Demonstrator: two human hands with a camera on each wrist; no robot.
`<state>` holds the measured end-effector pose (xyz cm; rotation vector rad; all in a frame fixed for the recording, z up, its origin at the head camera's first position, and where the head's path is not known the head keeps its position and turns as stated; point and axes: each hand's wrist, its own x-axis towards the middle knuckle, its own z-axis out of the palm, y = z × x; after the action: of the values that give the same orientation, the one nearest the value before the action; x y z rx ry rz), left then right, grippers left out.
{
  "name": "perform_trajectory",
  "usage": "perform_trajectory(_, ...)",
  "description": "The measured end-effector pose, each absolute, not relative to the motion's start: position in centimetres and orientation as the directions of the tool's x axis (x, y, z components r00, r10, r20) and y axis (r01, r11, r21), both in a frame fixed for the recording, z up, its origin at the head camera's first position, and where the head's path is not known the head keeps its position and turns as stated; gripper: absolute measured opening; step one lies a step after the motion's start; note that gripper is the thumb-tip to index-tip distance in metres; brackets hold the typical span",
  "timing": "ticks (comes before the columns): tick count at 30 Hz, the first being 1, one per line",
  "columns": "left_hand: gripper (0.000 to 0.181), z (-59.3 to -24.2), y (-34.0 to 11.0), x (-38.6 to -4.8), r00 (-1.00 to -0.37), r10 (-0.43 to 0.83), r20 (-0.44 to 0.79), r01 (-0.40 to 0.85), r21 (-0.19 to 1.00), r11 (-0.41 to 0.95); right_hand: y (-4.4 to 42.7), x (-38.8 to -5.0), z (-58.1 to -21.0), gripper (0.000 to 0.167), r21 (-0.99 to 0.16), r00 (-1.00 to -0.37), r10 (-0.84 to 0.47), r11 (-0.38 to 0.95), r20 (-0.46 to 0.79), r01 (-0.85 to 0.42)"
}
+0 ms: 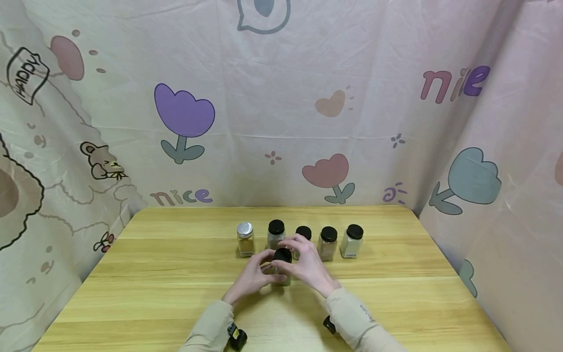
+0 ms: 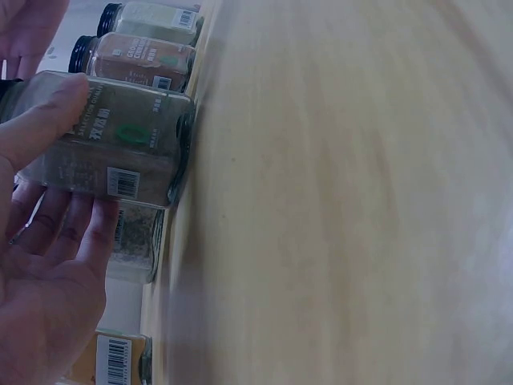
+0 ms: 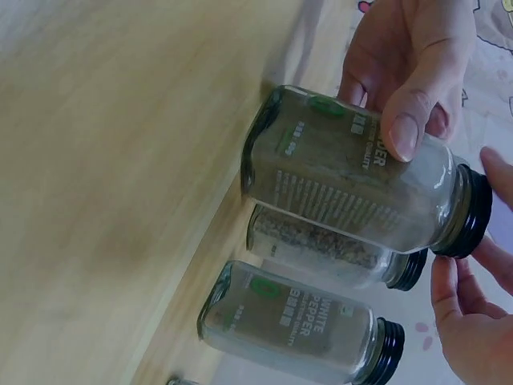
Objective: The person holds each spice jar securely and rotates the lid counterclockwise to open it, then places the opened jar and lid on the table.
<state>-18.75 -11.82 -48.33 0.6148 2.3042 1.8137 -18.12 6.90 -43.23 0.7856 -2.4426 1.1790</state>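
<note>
A square glass spice jar (image 1: 286,280) with grey-brown powder stands near the table's middle, upright, in front of a row of similar jars. My left hand (image 1: 254,276) grips its body, thumb on one face and fingers behind, as the left wrist view shows. Over its black screw cap (image 3: 471,212) are the thumb and fingers of my right hand (image 1: 310,266), pinching it from both sides. The cap sits on the jar. Printed lettering and a green mark show on the glass, partly covered by my left thumb.
Behind stand a silver-lidded yellow jar (image 1: 246,244), a jar of coarse grey grains (image 3: 321,250), a white pepper jar (image 3: 292,321), a reddish-brown jar (image 1: 328,248) and a pale jar (image 1: 352,244). They rest on a wooden table (image 1: 167,274) with a printed curtain (image 1: 264,98) beyond.
</note>
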Motion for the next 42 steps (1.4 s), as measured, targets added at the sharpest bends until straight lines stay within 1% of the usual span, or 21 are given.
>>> perform_trajectory(3,0.046,-48.39,-11.75,-18.80,-0.904,0.402,0.143,0.232,0.956,0.181,6.90,-18.06,-43.05,0.037,-0.608,-0.795,-0.350,0.514,0.495,-0.605)
perform_trajectory(7,0.047,-48.53,-11.73,-18.83,-0.901,0.404,0.157,0.247,0.952,0.181,7.13,-17.94,-42.77,0.034,-0.630,-0.801,-0.392,0.496,0.451,-0.598)
perform_trajectory(13,0.047,-48.63,-11.75,-18.85,-0.900,0.401,0.169,0.260,0.948,0.185,7.56,-17.99,-42.71,0.039,-0.660,-0.795,-0.448,0.456,0.409,-0.596)
perform_trajectory(17,0.046,-48.57,-11.79,-18.81,-0.898,0.404,0.173,0.266,0.946,0.187,7.50,-18.03,-42.97,0.044,-0.649,-0.804,-0.401,0.477,0.439,-0.593)
perform_trajectory(21,0.045,-48.47,-11.78,-18.81,-0.901,0.400,0.167,0.262,0.945,0.195,7.19,-17.94,-43.13,0.048,-0.599,-0.809,-0.335,0.547,0.483,-0.585)
perform_trajectory(24,0.045,-48.46,-11.74,-18.84,-0.904,0.396,0.159,0.251,0.948,0.193,6.88,-17.85,-43.07,0.046,-0.561,-0.811,-0.324,0.595,0.488,-0.575)
perform_trajectory(27,0.044,-48.48,-11.71,-18.82,-0.905,0.397,0.153,0.240,0.954,0.179,6.66,-17.75,-42.93,0.041,-0.543,-0.813,-0.332,0.616,0.479,-0.571)
perform_trajectory(33,0.045,-48.47,-11.65,-18.71,-0.902,0.400,0.163,0.249,0.953,0.174,6.66,-17.79,-42.76,0.034,-0.568,-0.817,-0.364,0.590,0.447,-0.574)
perform_trajectory(38,0.046,-48.49,-11.66,-18.68,-0.901,0.401,0.166,0.253,0.952,0.175,7.04,-17.84,-42.61,0.038,-0.637,-0.826,-0.410,0.529,0.386,-0.560)
perform_trajectory(42,0.046,-48.48,-11.62,-18.67,-0.901,0.403,0.162,0.249,0.953,0.172,7.30,-17.79,-42.62,0.044,-0.672,-0.836,-0.413,0.506,0.362,-0.540)
